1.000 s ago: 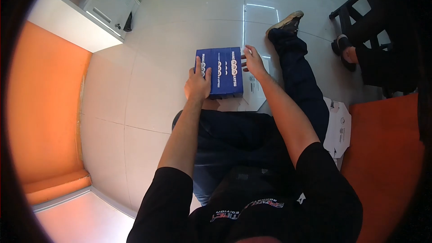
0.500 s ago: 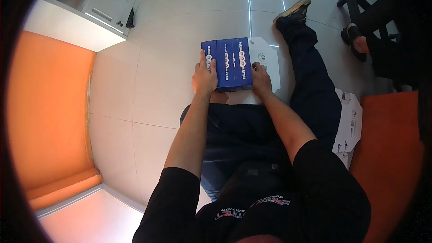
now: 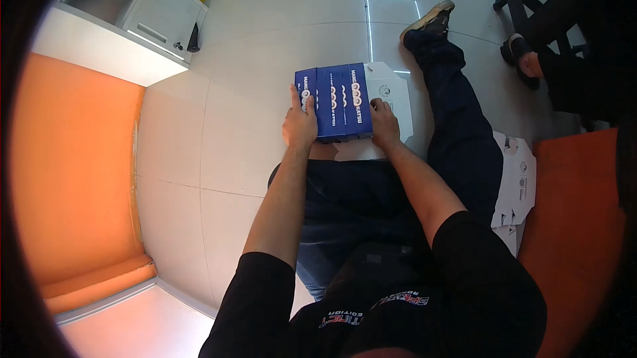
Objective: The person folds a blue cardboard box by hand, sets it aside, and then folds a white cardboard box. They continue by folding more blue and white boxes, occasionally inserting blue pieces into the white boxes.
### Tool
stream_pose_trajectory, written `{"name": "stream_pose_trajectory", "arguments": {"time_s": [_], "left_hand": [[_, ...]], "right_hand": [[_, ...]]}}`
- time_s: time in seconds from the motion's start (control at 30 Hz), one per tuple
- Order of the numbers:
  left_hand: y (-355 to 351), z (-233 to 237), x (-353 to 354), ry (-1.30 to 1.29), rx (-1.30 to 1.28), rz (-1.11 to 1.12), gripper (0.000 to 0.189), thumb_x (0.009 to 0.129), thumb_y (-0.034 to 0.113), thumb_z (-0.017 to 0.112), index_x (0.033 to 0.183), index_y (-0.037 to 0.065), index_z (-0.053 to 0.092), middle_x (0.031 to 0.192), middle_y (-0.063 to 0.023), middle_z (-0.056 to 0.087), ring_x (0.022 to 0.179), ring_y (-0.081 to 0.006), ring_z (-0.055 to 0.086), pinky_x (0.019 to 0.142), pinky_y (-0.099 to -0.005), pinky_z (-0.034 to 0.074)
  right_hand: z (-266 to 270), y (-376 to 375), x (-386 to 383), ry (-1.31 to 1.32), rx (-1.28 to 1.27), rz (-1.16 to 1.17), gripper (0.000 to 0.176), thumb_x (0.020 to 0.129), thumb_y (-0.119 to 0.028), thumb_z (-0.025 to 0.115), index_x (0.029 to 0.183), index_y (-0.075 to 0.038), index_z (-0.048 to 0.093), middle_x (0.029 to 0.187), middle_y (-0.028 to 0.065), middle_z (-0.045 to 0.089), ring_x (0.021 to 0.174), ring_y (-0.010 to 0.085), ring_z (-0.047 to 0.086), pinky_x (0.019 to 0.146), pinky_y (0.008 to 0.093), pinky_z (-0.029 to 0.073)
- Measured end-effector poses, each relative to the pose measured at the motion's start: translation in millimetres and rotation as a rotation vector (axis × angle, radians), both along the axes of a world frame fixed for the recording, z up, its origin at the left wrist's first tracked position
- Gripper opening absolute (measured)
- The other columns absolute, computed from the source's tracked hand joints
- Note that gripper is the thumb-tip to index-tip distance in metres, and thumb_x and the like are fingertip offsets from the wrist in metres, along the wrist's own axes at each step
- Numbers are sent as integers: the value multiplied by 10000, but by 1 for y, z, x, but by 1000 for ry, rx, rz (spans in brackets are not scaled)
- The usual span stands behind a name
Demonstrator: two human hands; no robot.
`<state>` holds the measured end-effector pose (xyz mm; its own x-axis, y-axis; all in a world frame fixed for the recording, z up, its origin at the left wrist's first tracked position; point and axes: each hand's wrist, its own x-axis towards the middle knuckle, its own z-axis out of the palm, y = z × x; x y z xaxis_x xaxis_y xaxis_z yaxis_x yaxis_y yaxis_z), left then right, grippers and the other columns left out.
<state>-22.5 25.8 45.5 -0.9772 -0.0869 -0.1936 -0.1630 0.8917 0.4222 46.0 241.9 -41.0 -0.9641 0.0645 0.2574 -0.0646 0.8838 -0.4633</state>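
Note:
A blue cardboard box with white lettering lies in front of my lap, between my hands. My left hand grips its left side, the thumb over the printed face and the other fingers along the outer edge. At the right side, my right hand is closed against the box edge, its fingers curled; the fingertips are partly hidden. Flat white cardboard with small printed marks lies under the box and sticks out to the right and toward me.
More flat white cardboard lies right of my outstretched leg, beside an orange surface. Another person's foot rests near a black stool. A white cabinet stands at the upper left, above an orange panel.
The whole view has shifted slightly, so the floor and box appear a little lower. The box's printed face has tilted slightly. Both hands stay at its sides.

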Motion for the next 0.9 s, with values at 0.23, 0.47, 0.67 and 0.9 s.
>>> {"name": "stream_pose_trajectory", "arguments": {"time_s": [0.23,0.47,0.67,0.9], "left_hand": [[-20,11,-29,93,-276,-295,834,999,594,483,1689,232,185,1594,-184,446,1352,-376,564,1074,-523,507],[-27,3,-75,220,-33,-692,827,928,533,579,1612,133,342,1630,-207,360,1435,-433,437,1194,-513,387],[-15,-23,-114,234,15,-650,482,1050,462,466,1264,53,605,1215,-228,628,1195,-429,595,1021,-504,473],[-9,-19,-106,227,52,-583,451,1078,463,441,1219,77,628,1222,-188,634,1180,-398,610,993,-483,490]], "right_hand": [[-9,3,1,12,-2,12,289,909,-120,641,1197,-122,649,1150,98,589,1089,332,611,867,476,578],[-14,7,0,-19,-33,-28,251,934,-191,661,1181,-148,665,1127,92,584,1086,319,617,852,464,586],[-13,5,0,13,-6,-14,230,966,-241,651,1182,-164,668,1108,81,590,1059,307,630,841,453,597],[-10,4,-1,-27,25,-8,279,960,-226,647,1234,-177,652,1147,82,601,1084,313,623,873,452,595]]}}
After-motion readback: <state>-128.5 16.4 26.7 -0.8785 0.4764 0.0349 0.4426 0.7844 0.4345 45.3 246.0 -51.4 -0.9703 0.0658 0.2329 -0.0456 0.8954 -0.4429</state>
